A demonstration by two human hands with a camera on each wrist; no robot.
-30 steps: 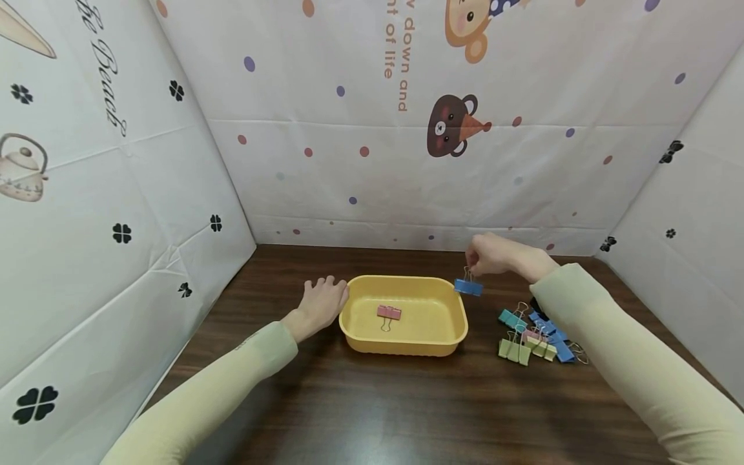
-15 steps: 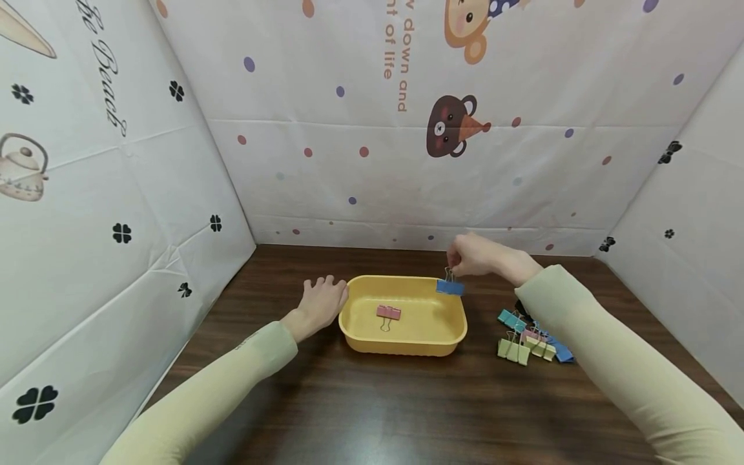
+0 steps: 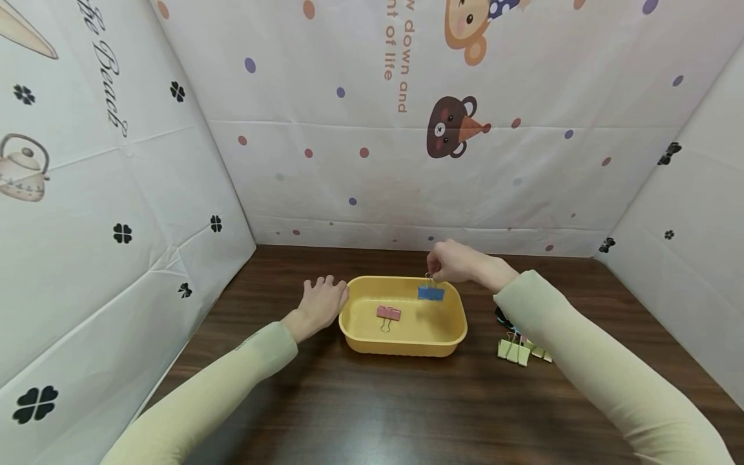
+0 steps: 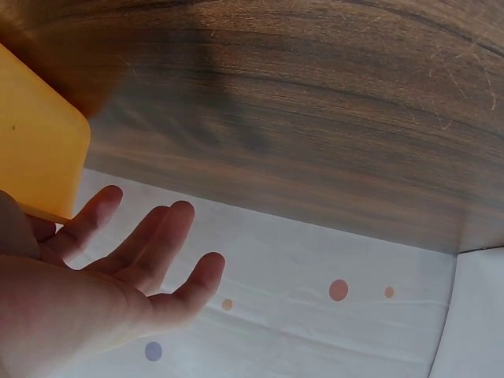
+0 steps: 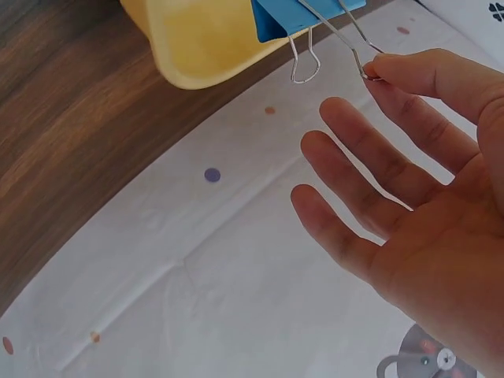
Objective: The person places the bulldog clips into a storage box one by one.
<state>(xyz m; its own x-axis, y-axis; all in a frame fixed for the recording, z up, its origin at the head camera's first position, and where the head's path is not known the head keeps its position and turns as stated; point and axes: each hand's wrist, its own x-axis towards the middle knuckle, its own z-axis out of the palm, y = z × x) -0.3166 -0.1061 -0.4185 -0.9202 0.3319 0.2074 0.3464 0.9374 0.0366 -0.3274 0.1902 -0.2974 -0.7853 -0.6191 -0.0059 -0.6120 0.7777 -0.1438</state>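
Note:
A blue binder clip (image 3: pixel 431 294) hangs upright over the back right of the yellow tray (image 3: pixel 403 347). My right hand (image 3: pixel 459 261) pinches it by one wire handle between thumb and index finger. In the right wrist view the other fingers of the right hand (image 5: pixel 417 181) are spread away from the blue clip (image 5: pixel 303 16). A pink binder clip (image 3: pixel 388 313) lies on the tray's floor. At the tray's left end, my left hand (image 3: pixel 318 305) touches the rim. The left wrist view shows its loosely bent fingers (image 4: pixel 181 228) beside the tray's corner; the thumb is partly hidden.
To the right of the tray lies a pile of binder clips, a light green one (image 3: pixel 514 352) among them. My right sleeve (image 3: pixel 572 342) covers much of that pile. White printed sheets (image 3: pixel 325 181) stand around the dark wooden table (image 3: pixel 372 407).
My right hand has carried the blue binder clip leftward, from the tray's right edge to above its inside. The left hand keeps its place at the rim. The sleeve covers more of the pile.

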